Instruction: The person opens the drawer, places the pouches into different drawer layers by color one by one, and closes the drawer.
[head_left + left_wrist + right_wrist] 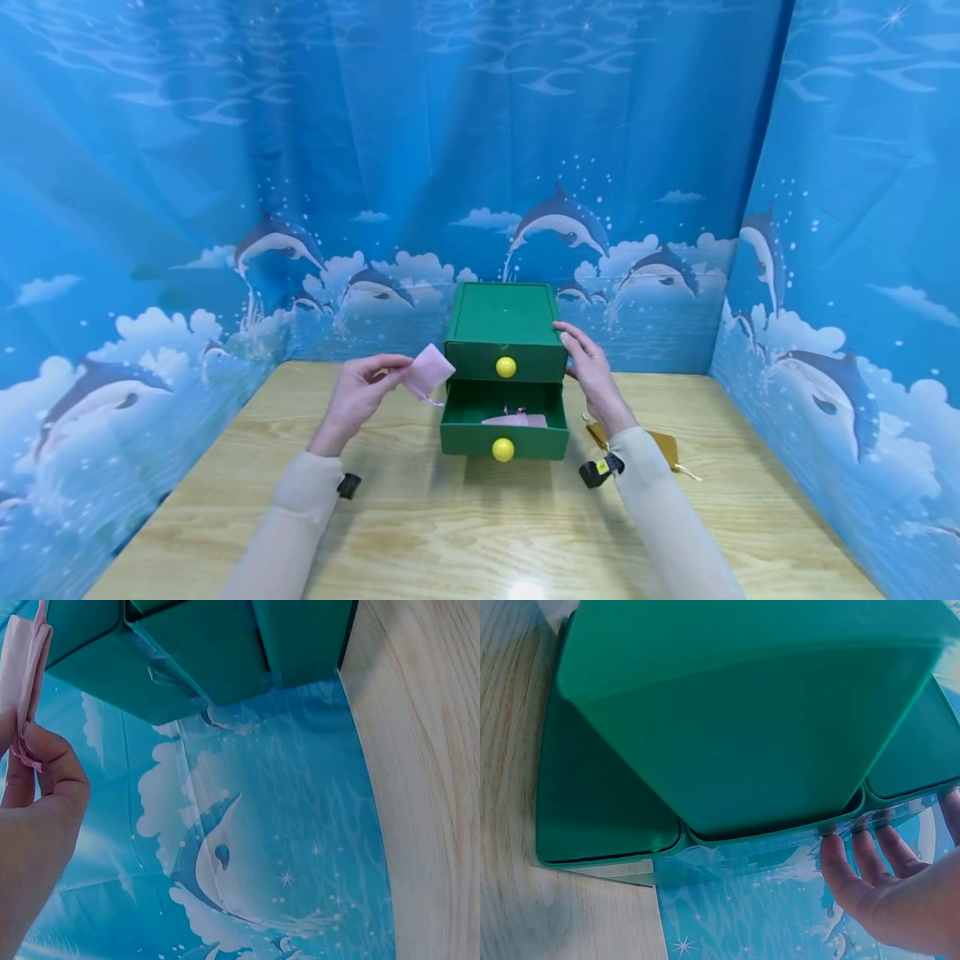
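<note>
My left hand (358, 398) pinches a small pink drawstring pouch (430, 372) between thumb and fingers, in the air just left of a green drawer cabinet (504, 312). Its cord dangles below. The cabinet's middle drawer (461, 439), with a yellow knob (503, 450), is pulled out; pink cloth (517, 420) lies inside it. Against the cabinet's right side rests my right hand (591, 375), one finger up at the top edge. In the right wrist view its fingertips (834, 851) touch the side wall beside the pulled-out drawer.
A mustard-coloured pouch (663, 447) with pale cords lies on the wooden table (420, 533), partly behind my right forearm. The top drawer (472, 362) is pushed in. Behind and on both sides hangs a blue dolphin-print curtain (390, 167).
</note>
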